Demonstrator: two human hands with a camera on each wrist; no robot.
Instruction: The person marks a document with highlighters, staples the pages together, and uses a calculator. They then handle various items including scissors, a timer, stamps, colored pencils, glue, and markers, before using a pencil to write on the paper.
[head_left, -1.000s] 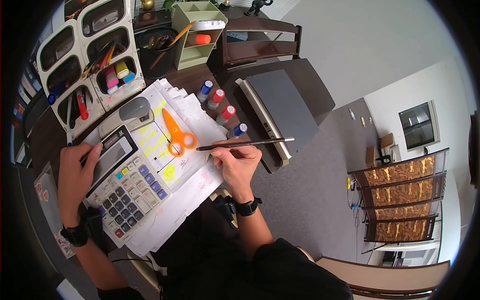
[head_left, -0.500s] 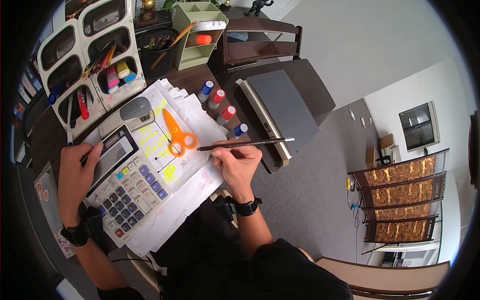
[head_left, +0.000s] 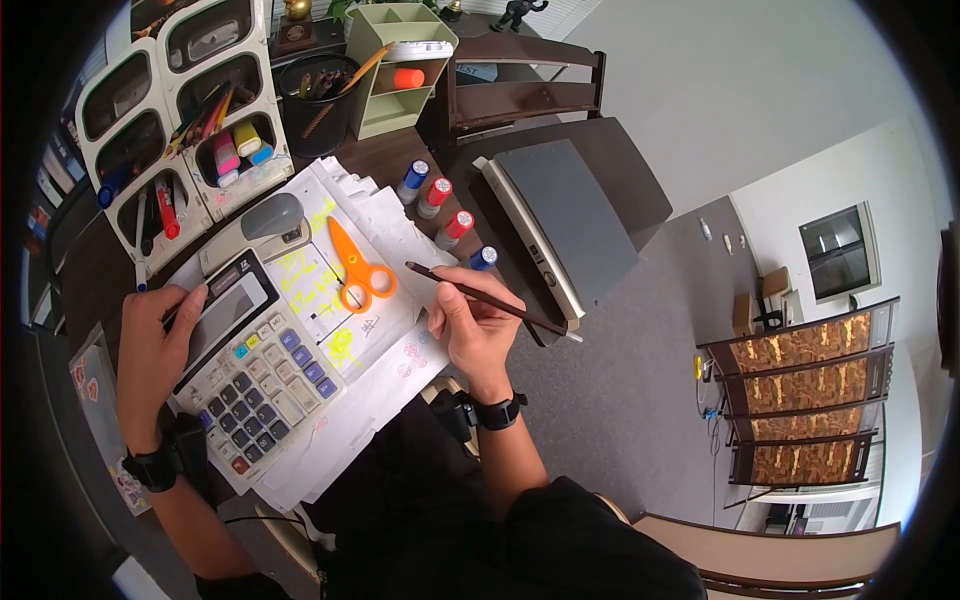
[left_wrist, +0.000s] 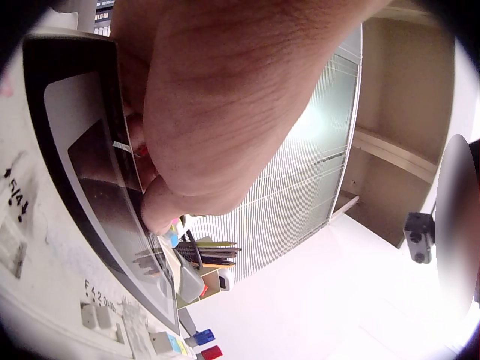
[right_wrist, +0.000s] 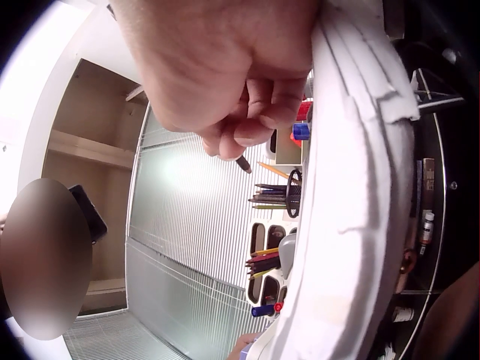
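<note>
Steadying the calculator (head_left: pixel 265 390) appears to be the left hand's (head_left: pixel 152 360) function: its fingers curl over the display end, thumb on top, which should limit sliding on the loose sheets (head_left: pixel 375 385). The right hand (head_left: pixel 480 340) grips 1 dark pencil (head_left: pixel 538 321) between thumb and fingers, aslant, with its point directed toward the scissors (head_left: pixel 350 258) and raised off the sheets; this hold likely leaves the point free to turn. The scissors lie flat on a highlighted page, beside the calculator and below the stapler (head_left: pixel 272 222). Standing in a row on the worktop (head_left: pixel 387 160) just beyond the sheets, 4 capped bottles (head_left: pixel 432 198), 2 blue and 2 red, are presumably placed for easy reach. The cream organizer (head_left: pixel 205 205) separates tools by compartment: coloured pencils (head_left: pixel 210 112) in the middle; pink, yellow and blue highlighters (head_left: pixel 225 153) below; a red marker (head_left: pixel 167 212) with other pens adjacent. Upright pencils (head_left: pixel 318 85) fill the mesh cup (head_left: pixel 322 128). The green caddy (head_left: pixel 385 122) holds 1 orange item (head_left: pixel 408 78), its type unclear, in a shelf opening.
</note>
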